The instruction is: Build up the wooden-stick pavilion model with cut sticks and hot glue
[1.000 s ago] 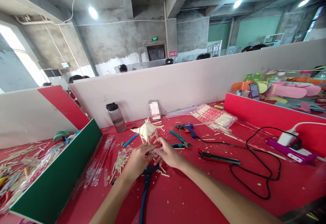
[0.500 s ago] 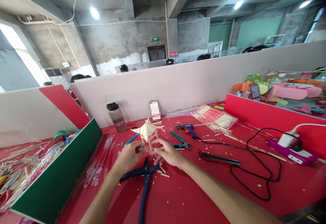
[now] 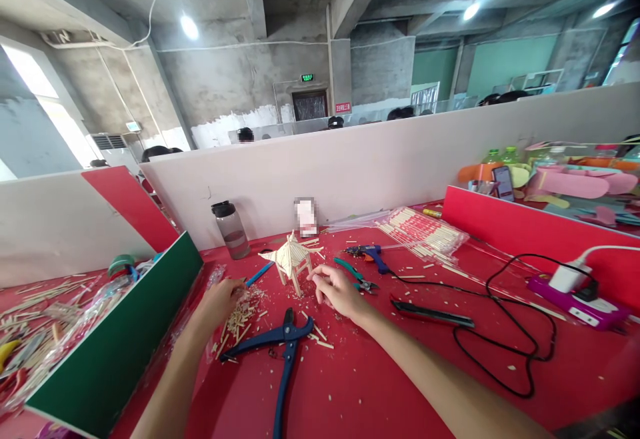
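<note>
A small pavilion model (image 3: pixel 291 257) built of pale wooden sticks, with a peaked roof and legs, stands upright on the red table. My right hand (image 3: pixel 336 289) is just right of its legs, fingers loosely bent and apart, with nothing visible in them. My left hand (image 3: pixel 221 300) is lower left of the model, over a pile of stick scraps (image 3: pixel 241 316). Its fingers are drawn together, and whatever they may pinch is hidden. A blue pen-like tool (image 3: pixel 260 273) lies by its fingertips. Between my forearms rests a dark blue pipe cutter (image 3: pixel 287 339).
Right of the model lie green-handled pliers (image 3: pixel 350 269), a blue glue gun (image 3: pixel 370 254), a black utility knife (image 3: pixel 433 312) and bagged sticks (image 3: pixel 420 229). A black cable runs to a purple power strip (image 3: pixel 580 302). A water bottle (image 3: pixel 231 229) stands behind; a green divider (image 3: pixel 120 339) borders the left.
My left hand has moved away from the model, left to the scrap pile, uncovering the pipe cutter's left handle. My right hand has shifted slightly right and up, off the model's front.
</note>
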Motion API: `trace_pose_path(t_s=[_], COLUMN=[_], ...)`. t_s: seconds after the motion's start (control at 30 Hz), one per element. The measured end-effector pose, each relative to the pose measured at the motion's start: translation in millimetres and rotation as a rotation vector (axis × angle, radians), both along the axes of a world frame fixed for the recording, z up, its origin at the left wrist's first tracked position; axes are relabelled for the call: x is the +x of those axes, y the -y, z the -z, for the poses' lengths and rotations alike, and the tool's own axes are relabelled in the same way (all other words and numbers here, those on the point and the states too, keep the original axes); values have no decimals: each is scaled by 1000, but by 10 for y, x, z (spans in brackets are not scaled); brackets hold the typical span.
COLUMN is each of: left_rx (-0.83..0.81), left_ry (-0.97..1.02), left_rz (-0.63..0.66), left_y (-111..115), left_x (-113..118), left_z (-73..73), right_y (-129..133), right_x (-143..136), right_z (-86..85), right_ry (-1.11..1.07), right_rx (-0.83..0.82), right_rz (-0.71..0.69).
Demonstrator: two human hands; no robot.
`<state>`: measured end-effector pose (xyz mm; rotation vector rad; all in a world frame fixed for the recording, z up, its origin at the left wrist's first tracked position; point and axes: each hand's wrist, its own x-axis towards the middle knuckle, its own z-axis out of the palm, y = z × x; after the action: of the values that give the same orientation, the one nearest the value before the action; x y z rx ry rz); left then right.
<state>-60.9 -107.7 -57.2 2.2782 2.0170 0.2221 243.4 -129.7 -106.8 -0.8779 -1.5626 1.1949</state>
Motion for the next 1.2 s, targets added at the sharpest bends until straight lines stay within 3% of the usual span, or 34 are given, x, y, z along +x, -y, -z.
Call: trace_pose_path(t_s=[0.37,0.73,0.93,1.2], left_rx=[30,61,57,74], left_ry=[41,33,-1,-67], left_rz=[-34,-38,-43,-73], left_y=[19,-32,-20,-2], left_x=[-41,-91,-79,-60], left_z=[-51,46,26,60], right_y=[-12,25,102,163], right_x=[-2,-11,-31,5], right_z=[33,-5,13,-28], right_ry=[29,89,335,525], right_rx=[14,-11,132,184], right_rz=[11,3,-80,-209])
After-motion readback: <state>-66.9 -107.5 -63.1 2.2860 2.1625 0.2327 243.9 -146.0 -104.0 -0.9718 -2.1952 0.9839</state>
